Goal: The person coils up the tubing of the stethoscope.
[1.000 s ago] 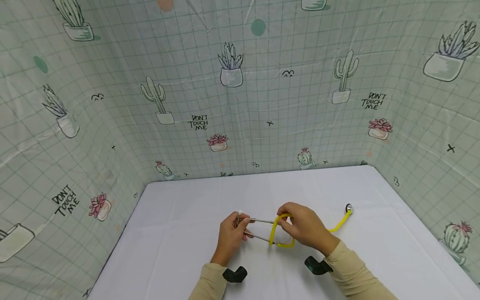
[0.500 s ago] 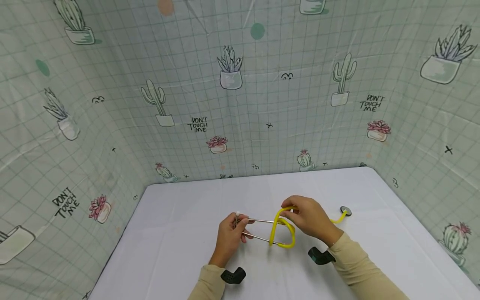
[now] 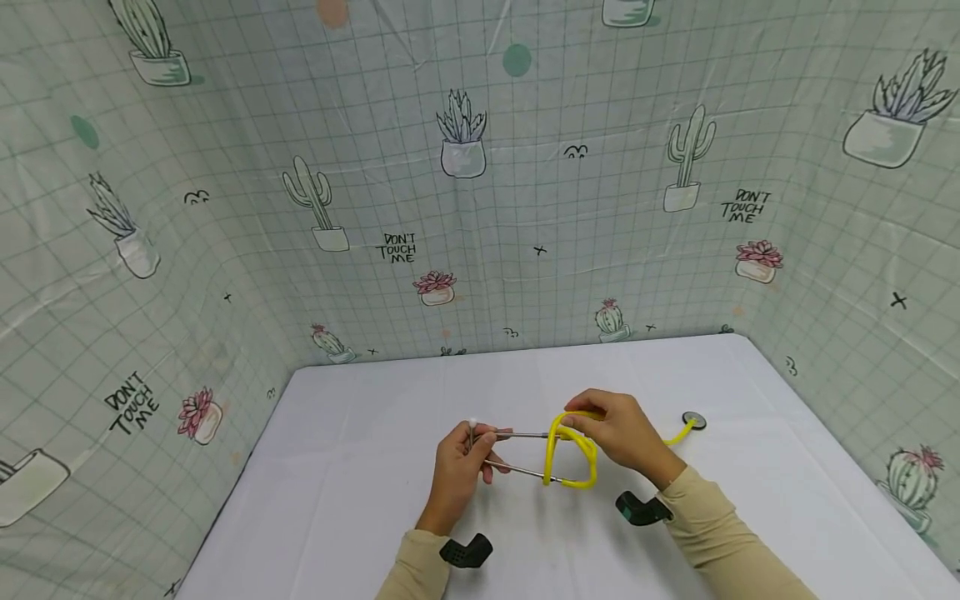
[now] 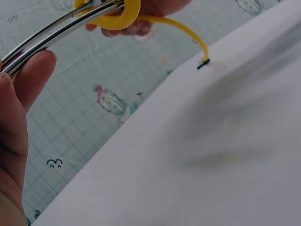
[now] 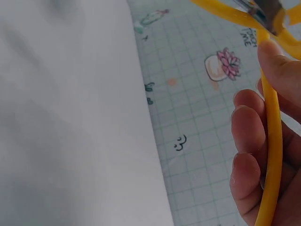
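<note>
Glossy metal tubes (image 4: 63, 33) join smooth, rubbery-looking yellow tubing (image 5: 273, 141); toward the far right corner of the matt desk (image 3: 360, 467), a metallic disc (image 3: 694, 421). Creased cloth (image 3: 510, 208) hangs beyond its far edge.

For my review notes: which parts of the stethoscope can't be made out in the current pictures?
Yellow tube, head view: one stretch is hidden by the right hand.
White ear tip, head view: only one shows; any other is apparently behind the left hand.
Metal tubes, right wrist view: blurred, cut off by the top edge.
Chest piece, left wrist view: too small for detail.
</note>
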Tool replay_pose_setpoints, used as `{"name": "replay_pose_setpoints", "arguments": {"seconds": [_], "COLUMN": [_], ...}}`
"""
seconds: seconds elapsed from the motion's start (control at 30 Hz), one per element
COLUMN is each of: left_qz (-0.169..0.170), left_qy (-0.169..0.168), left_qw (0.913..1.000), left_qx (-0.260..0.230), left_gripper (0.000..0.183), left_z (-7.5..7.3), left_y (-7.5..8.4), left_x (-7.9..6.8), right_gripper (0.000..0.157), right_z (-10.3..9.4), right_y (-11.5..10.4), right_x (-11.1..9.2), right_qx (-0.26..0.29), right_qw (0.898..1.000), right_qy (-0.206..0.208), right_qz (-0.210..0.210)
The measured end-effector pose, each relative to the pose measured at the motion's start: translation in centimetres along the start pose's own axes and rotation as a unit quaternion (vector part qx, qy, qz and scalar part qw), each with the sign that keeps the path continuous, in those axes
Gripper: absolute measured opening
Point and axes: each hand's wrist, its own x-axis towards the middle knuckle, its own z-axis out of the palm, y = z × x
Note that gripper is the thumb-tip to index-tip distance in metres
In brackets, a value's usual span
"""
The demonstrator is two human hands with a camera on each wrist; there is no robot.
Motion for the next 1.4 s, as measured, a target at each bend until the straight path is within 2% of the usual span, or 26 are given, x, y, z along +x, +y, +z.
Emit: {"name": "replay_pose_setpoints", "arguments": {"seconds": [0.2, 0.37, 0.53, 0.8, 0.9, 1.13, 1.4], "left_qz": [-0.010, -0.023, -0.037, -0.057, -0.061, -0.064, -0.073], "left_qy": [0.034, 0.066, 0.100, 0.133, 0.140, 0.154, 0.178], "left_qw": [0.9991, 0.9964, 0.9906, 0.9811, 0.9799, 0.9776, 0.9767], "left_qx": [-0.021, -0.048, -0.086, -0.128, -0.128, -0.129, -0.095], "left_gripper": [0.028, 0.031, 0.030, 0.024, 0.024, 0.030, 0.037], "left_z": [0.7, 1.4, 1.7, 2.1, 2.1, 2.1, 2.1], "left_y": [0.5, 0.7, 0.6, 0.6, 0.6, 0.5, 0.2], "left_x": [0.1, 0.3, 0.4, 0.4, 0.5, 0.5, 0.6], "right_gripper": [0.011, 0.014, 0.018, 0.020, 0.024, 0.027, 0.029], "right_z": [0.9, 1.7, 2.4, 3.7, 4.1, 4.9, 5.4], "right_y": [0.0, 0.0, 0.0, 0.1, 0.2, 0.2, 0.5], "right_x": [-0.3, -0.8, -1.0, -1.5, -1.6, -2.0, -2.2], "right_qx": [0.089, 0.148, 0.155, 0.170, 0.179, 0.167, 0.163], "right_qw": [0.993, 0.983, 0.982, 0.979, 0.977, 0.979, 0.977], "right_qy": [-0.011, -0.018, -0.019, -0.011, -0.002, 0.012, 0.016], "right_qz": [0.082, 0.107, 0.105, 0.112, 0.119, 0.116, 0.133]}}
